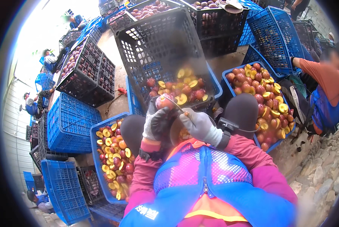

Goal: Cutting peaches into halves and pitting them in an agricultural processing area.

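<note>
stacked crates [69, 125], stony ground [324, 174], daylight

**Crates of fruit all around**

A blue crate [95, 151] of cut red and yellow fruit is seen at the left. Another full blue crate [230, 81] is set at the right. Black crates [84, 72] are stacked behind. A person in orange [326, 81] is seated nearby.
</note>
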`<state>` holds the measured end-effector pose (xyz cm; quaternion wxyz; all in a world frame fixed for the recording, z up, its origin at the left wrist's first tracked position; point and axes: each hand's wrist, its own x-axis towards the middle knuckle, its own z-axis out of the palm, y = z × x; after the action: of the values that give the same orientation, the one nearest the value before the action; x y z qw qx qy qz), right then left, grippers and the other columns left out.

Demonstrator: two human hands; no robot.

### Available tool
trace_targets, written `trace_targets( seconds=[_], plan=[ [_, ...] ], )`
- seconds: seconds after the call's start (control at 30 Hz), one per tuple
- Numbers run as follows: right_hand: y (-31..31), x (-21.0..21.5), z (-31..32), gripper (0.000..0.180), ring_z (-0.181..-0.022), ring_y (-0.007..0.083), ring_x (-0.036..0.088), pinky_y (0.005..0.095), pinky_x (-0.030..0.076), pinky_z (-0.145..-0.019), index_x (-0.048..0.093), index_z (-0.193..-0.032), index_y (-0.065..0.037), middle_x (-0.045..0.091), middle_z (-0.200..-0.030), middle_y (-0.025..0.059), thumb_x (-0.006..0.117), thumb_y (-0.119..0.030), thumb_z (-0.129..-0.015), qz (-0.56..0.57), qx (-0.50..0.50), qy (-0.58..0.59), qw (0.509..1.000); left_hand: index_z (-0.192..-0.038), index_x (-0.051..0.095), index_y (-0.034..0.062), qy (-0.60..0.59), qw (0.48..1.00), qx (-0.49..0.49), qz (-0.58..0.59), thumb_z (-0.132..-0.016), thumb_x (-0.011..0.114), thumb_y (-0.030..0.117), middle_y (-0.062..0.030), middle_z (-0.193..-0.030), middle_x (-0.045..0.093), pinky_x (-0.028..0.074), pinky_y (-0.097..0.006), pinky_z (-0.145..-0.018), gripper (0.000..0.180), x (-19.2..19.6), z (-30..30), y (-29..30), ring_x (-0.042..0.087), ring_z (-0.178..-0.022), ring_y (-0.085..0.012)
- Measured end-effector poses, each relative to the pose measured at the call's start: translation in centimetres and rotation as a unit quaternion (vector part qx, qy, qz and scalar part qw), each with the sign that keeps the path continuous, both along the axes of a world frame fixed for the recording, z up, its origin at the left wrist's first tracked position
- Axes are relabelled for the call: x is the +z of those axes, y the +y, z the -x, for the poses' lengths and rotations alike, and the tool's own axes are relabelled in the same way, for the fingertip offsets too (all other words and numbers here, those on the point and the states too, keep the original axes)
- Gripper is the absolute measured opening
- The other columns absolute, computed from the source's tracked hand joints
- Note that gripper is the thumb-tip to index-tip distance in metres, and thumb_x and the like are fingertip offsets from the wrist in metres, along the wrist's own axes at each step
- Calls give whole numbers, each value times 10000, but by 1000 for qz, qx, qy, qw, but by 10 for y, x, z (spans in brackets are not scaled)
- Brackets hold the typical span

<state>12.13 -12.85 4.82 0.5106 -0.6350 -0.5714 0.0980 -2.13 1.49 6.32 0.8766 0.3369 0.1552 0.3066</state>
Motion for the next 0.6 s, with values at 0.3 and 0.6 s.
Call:
trace_targets(
  seconds=[0.3,0.6],
  plan=[
    [5,-17,5,215,-659,430,701,523,532,-568,595,-1168,-65,676,-711,193,619,-264,-1089,106,-26,-89,990,-1521,465,63,47,994,17,-99,-991,659,-55,-175,-1382,626,652,-434,-972,576,-46,-5,4,696,-1243,-321],
    [13,-33,8,241,-604,406,696,526,526,-530,544,-1037,-70,677,-676,175,619,-293,-1087,104,-27,-147,983,-1317,640,62,-35,982,35,183,-1103,658,363,-70,-1159,704,604,-359,-916,370,-32,-16,5,711,-1017,-222]
  ],
)
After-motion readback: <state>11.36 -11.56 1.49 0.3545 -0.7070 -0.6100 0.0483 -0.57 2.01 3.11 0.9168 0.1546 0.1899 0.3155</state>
